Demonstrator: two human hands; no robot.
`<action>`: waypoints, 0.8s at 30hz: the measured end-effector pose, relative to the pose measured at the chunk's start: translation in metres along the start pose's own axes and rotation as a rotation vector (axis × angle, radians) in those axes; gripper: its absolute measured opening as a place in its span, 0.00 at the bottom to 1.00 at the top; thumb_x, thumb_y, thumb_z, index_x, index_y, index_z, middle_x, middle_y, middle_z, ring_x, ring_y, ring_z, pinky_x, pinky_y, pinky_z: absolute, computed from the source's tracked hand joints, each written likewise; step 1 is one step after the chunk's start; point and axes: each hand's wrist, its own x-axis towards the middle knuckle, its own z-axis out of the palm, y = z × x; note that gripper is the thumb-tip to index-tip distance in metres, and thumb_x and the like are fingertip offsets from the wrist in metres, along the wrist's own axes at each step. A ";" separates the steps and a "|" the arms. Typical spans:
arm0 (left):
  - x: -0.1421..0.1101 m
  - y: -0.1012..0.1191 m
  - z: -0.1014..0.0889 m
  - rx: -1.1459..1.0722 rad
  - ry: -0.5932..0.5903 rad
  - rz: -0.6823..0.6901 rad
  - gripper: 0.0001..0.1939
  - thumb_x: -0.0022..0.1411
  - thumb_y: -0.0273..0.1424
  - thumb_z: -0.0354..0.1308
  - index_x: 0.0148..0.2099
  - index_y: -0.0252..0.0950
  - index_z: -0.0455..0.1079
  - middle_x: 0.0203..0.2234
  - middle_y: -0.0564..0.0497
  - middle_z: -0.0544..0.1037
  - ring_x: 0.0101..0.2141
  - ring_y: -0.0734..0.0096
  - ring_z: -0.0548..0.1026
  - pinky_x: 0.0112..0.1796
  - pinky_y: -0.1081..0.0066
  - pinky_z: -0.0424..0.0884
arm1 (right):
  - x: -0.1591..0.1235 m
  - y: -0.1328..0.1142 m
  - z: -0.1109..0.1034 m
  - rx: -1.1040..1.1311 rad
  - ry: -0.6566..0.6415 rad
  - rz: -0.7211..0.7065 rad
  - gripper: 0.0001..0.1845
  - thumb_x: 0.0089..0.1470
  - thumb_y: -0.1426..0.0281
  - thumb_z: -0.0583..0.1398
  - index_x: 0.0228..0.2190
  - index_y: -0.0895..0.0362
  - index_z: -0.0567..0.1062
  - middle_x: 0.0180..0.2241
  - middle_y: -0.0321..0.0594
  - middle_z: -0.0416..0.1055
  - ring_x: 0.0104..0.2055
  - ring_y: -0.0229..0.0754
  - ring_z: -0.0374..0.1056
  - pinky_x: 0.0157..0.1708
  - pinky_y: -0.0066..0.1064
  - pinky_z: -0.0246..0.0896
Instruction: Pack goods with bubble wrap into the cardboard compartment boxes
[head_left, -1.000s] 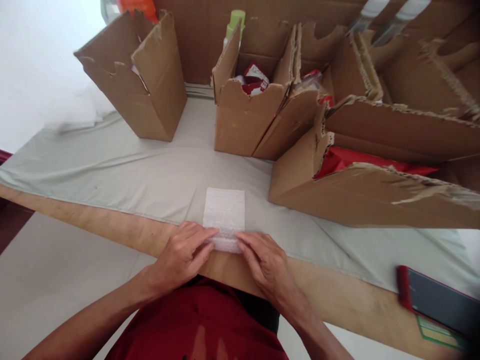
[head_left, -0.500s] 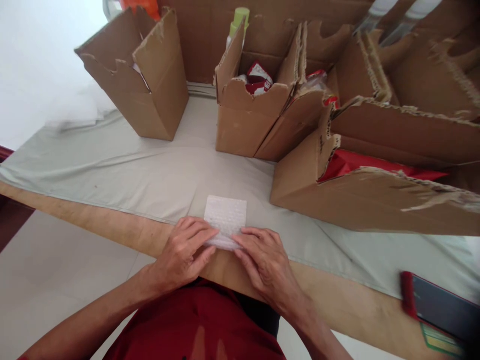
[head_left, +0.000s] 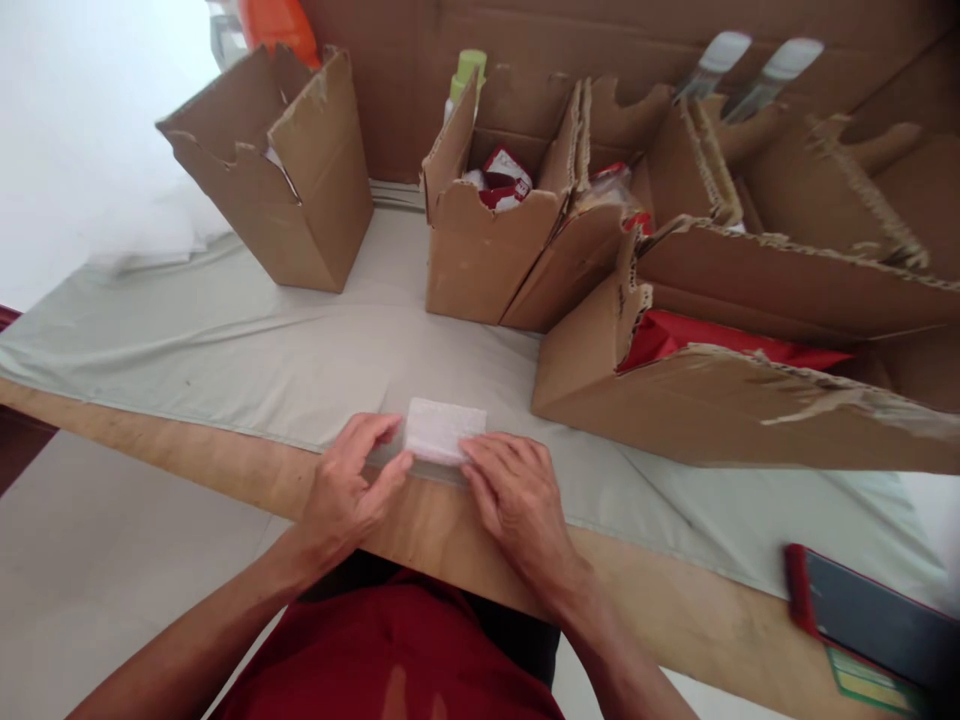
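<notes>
Close to the wooden front edge of the tabletop lies a white rectangular packet of textured wrap, with pale cloth stretching behind it. The left hand has thumb and fingers apart, thumb at one corner; the right hand rests fingertips on the opposite end, grip unclear. A long, torn-edged brown cardboard box contains red material.

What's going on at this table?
A person is working with bare hands on a small white packet, which looks like folded bubble wrap, lying on the pale cloth near the table's wooden edge. The right hand has its fingertips on one end; the left hand is at the other, thumb and fingers apart. Open cardboard boxes stand beyond, and a phone lies off to the right.
</notes>
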 end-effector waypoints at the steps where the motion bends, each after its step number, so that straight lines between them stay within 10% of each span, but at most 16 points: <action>1: -0.008 0.004 -0.004 -0.102 -0.030 -0.129 0.14 0.70 0.33 0.58 0.55 0.36 0.72 0.41 0.45 0.79 0.42 0.64 0.77 0.45 0.64 0.75 | 0.000 0.000 -0.002 0.050 0.025 0.036 0.10 0.67 0.75 0.56 0.46 0.56 0.76 0.41 0.42 0.80 0.44 0.47 0.73 0.46 0.41 0.64; 5: -0.030 0.012 -0.006 -0.591 -0.195 -0.536 0.20 0.64 0.39 0.65 0.55 0.37 0.73 0.46 0.45 0.82 0.46 0.62 0.80 0.49 0.65 0.75 | -0.006 -0.014 -0.011 0.214 0.039 0.108 0.11 0.66 0.76 0.57 0.48 0.55 0.74 0.40 0.40 0.79 0.43 0.45 0.73 0.44 0.39 0.65; 11: -0.029 0.019 0.009 -0.970 -0.245 -0.665 0.27 0.58 0.38 0.72 0.58 0.40 0.73 0.45 0.49 0.83 0.46 0.67 0.79 0.48 0.72 0.73 | -0.025 -0.033 -0.022 0.279 -0.023 0.111 0.12 0.66 0.74 0.57 0.48 0.53 0.75 0.41 0.41 0.77 0.43 0.44 0.72 0.45 0.39 0.66; 17: -0.029 0.031 0.024 -1.044 -0.267 -0.675 0.20 0.57 0.41 0.73 0.48 0.39 0.77 0.37 0.51 0.83 0.41 0.67 0.80 0.46 0.72 0.74 | -0.050 -0.030 -0.034 0.539 -0.044 0.521 0.25 0.64 0.59 0.61 0.60 0.52 0.69 0.59 0.49 0.71 0.57 0.48 0.72 0.52 0.36 0.72; 20: -0.026 0.035 0.032 -1.036 -0.343 -0.618 0.18 0.58 0.43 0.71 0.47 0.40 0.77 0.41 0.48 0.84 0.43 0.62 0.81 0.48 0.67 0.75 | -0.058 -0.028 -0.046 0.803 -0.075 0.586 0.19 0.65 0.58 0.59 0.52 0.53 0.74 0.45 0.44 0.79 0.45 0.45 0.78 0.44 0.30 0.74; 24: -0.005 0.050 0.024 -0.862 -0.551 -0.233 0.24 0.64 0.47 0.63 0.58 0.42 0.73 0.51 0.42 0.81 0.49 0.53 0.80 0.49 0.60 0.78 | -0.069 -0.015 -0.089 0.563 0.056 0.534 0.10 0.63 0.62 0.61 0.44 0.49 0.79 0.36 0.37 0.80 0.35 0.43 0.78 0.35 0.28 0.75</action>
